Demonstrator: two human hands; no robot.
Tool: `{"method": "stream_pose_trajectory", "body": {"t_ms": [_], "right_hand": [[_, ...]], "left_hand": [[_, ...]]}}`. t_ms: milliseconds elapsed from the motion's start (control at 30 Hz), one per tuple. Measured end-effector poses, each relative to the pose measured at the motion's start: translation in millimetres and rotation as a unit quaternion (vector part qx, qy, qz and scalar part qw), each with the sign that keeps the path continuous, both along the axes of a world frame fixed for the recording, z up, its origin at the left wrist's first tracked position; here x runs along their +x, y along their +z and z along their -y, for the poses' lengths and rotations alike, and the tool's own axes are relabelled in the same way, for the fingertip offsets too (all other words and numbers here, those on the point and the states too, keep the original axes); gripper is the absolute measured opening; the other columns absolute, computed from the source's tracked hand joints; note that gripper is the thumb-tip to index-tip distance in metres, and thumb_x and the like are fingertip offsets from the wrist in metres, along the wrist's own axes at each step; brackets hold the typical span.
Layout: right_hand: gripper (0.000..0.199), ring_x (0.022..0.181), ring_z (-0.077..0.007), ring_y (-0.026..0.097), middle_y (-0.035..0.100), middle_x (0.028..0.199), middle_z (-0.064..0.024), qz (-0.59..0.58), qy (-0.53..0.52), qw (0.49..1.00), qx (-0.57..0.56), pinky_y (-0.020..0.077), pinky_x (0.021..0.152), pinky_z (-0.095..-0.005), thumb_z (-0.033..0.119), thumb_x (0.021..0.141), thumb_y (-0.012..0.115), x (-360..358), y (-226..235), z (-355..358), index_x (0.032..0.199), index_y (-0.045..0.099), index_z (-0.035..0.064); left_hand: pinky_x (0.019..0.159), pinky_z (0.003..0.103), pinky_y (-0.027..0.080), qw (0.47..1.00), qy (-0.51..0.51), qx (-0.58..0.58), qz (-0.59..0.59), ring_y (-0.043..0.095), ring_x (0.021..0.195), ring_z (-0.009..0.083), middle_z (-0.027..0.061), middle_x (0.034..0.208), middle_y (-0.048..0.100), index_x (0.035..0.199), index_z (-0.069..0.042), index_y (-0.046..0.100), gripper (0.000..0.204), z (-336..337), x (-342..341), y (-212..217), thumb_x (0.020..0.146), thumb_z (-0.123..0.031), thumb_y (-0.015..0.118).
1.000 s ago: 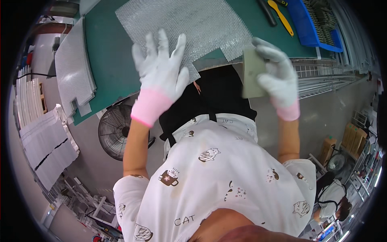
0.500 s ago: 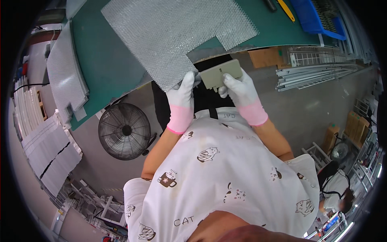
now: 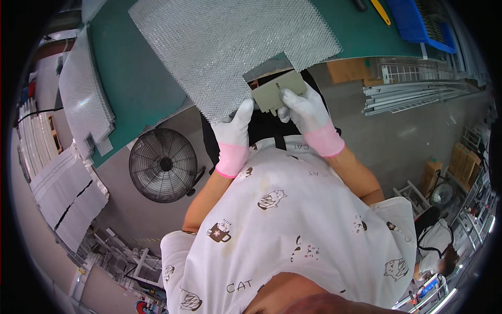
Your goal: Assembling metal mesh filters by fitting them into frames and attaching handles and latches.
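A large silvery expanded-metal mesh sheet (image 3: pixel 225 44) lies on the green tabletop (image 3: pixel 136 63), its near corner overhanging the front edge. A rectangular notch is cut into its near side. My left hand (image 3: pixel 235 124), in a white glove with pink cuff, is closed on that near corner, thumb on top and the other fingers mostly hidden underneath. In my right hand (image 3: pixel 309 111), gloved alike, is a flat grey-beige rectangular piece (image 3: pixel 273 94) with small tabs on its lower edge. My thumb presses its face. The piece is at the notch; whether it touches the mesh I cannot tell.
More mesh sheets (image 3: pixel 83 89) are stacked at the table's left end. A blue bin (image 3: pixel 413 26), a yellow-handled tool (image 3: pixel 380 11) and a dark handle (image 3: pixel 360 4) lie far right. A black floor fan (image 3: pixel 164 165) stands below left; metal frames (image 3: pixel 408 97) lie right. Another person (image 3: pixel 436 238) is at lower right.
My right hand has brought the beige piece left and slightly toward the mesh notch, tilting it a little more. My left hand and the mesh corner have shifted slightly; both grips stay.
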State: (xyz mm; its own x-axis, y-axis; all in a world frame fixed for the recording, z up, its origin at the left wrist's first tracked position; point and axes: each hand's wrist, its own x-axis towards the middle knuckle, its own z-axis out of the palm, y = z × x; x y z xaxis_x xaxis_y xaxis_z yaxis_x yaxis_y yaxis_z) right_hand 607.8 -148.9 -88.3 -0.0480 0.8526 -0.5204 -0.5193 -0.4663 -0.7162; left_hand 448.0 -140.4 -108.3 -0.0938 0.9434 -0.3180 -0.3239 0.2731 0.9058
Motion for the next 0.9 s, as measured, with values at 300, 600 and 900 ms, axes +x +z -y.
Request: {"method": "stream_pose_trajectory", "body": {"t_ms": [300, 600, 900], "right_hand": [[0.026, 0.068, -0.0103, 0.058, 0.061, 0.088, -0.0053, -0.035, -0.022, 0.999, -0.017, 0.0498, 0.063, -0.0262, 0.015, 0.089, 0.059, -6.7, -11.6, 3.7, 0.11, 0.052, 0.0014], [0.029, 0.07, -0.0113, 0.06, 0.061, 0.085, -0.0061, 0.001, 0.01, 1.0, 0.012, 0.0505, 0.063, -0.0258, 0.018, 0.086, 0.062, -1.1, -5.4, -1.1, 0.108, 0.052, 0.0015], [0.028, 0.06, -0.0109, 0.06, 0.062, 0.079, -0.0056, 0.054, 0.058, 0.997, -0.021, 0.0495, 0.054, -0.0244, 0.021, 0.083, 0.064, 4.5, 21.2, -20.5, 0.099, 0.056, -0.0005]], "left_hand": [[0.067, 0.028, 0.048, 0.905, -0.399, -0.06, -0.139, 0.06, 0.073, 0.0136, 0.0054, 0.085, 0.065, 0.091, 0.0, 0.065, 0.015, 27.1, -17.3, 48.7, 0.08, -0.01, 0.065], [0.068, 0.037, 0.042, 0.663, -0.341, 0.454, -0.488, 0.052, 0.075, 0.0258, 0.0038, 0.078, 0.059, 0.077, -0.01, 0.067, 0.013, -112.7, 40.8, 51.8, 0.073, -0.023, 0.069], [0.07, 0.037, 0.043, 0.679, -0.366, 0.454, -0.446, 0.053, 0.077, 0.0259, 0.005, 0.078, 0.059, 0.076, -0.009, 0.064, 0.009, -121.1, 39.7, 46.5, 0.073, -0.016, 0.068]]}}
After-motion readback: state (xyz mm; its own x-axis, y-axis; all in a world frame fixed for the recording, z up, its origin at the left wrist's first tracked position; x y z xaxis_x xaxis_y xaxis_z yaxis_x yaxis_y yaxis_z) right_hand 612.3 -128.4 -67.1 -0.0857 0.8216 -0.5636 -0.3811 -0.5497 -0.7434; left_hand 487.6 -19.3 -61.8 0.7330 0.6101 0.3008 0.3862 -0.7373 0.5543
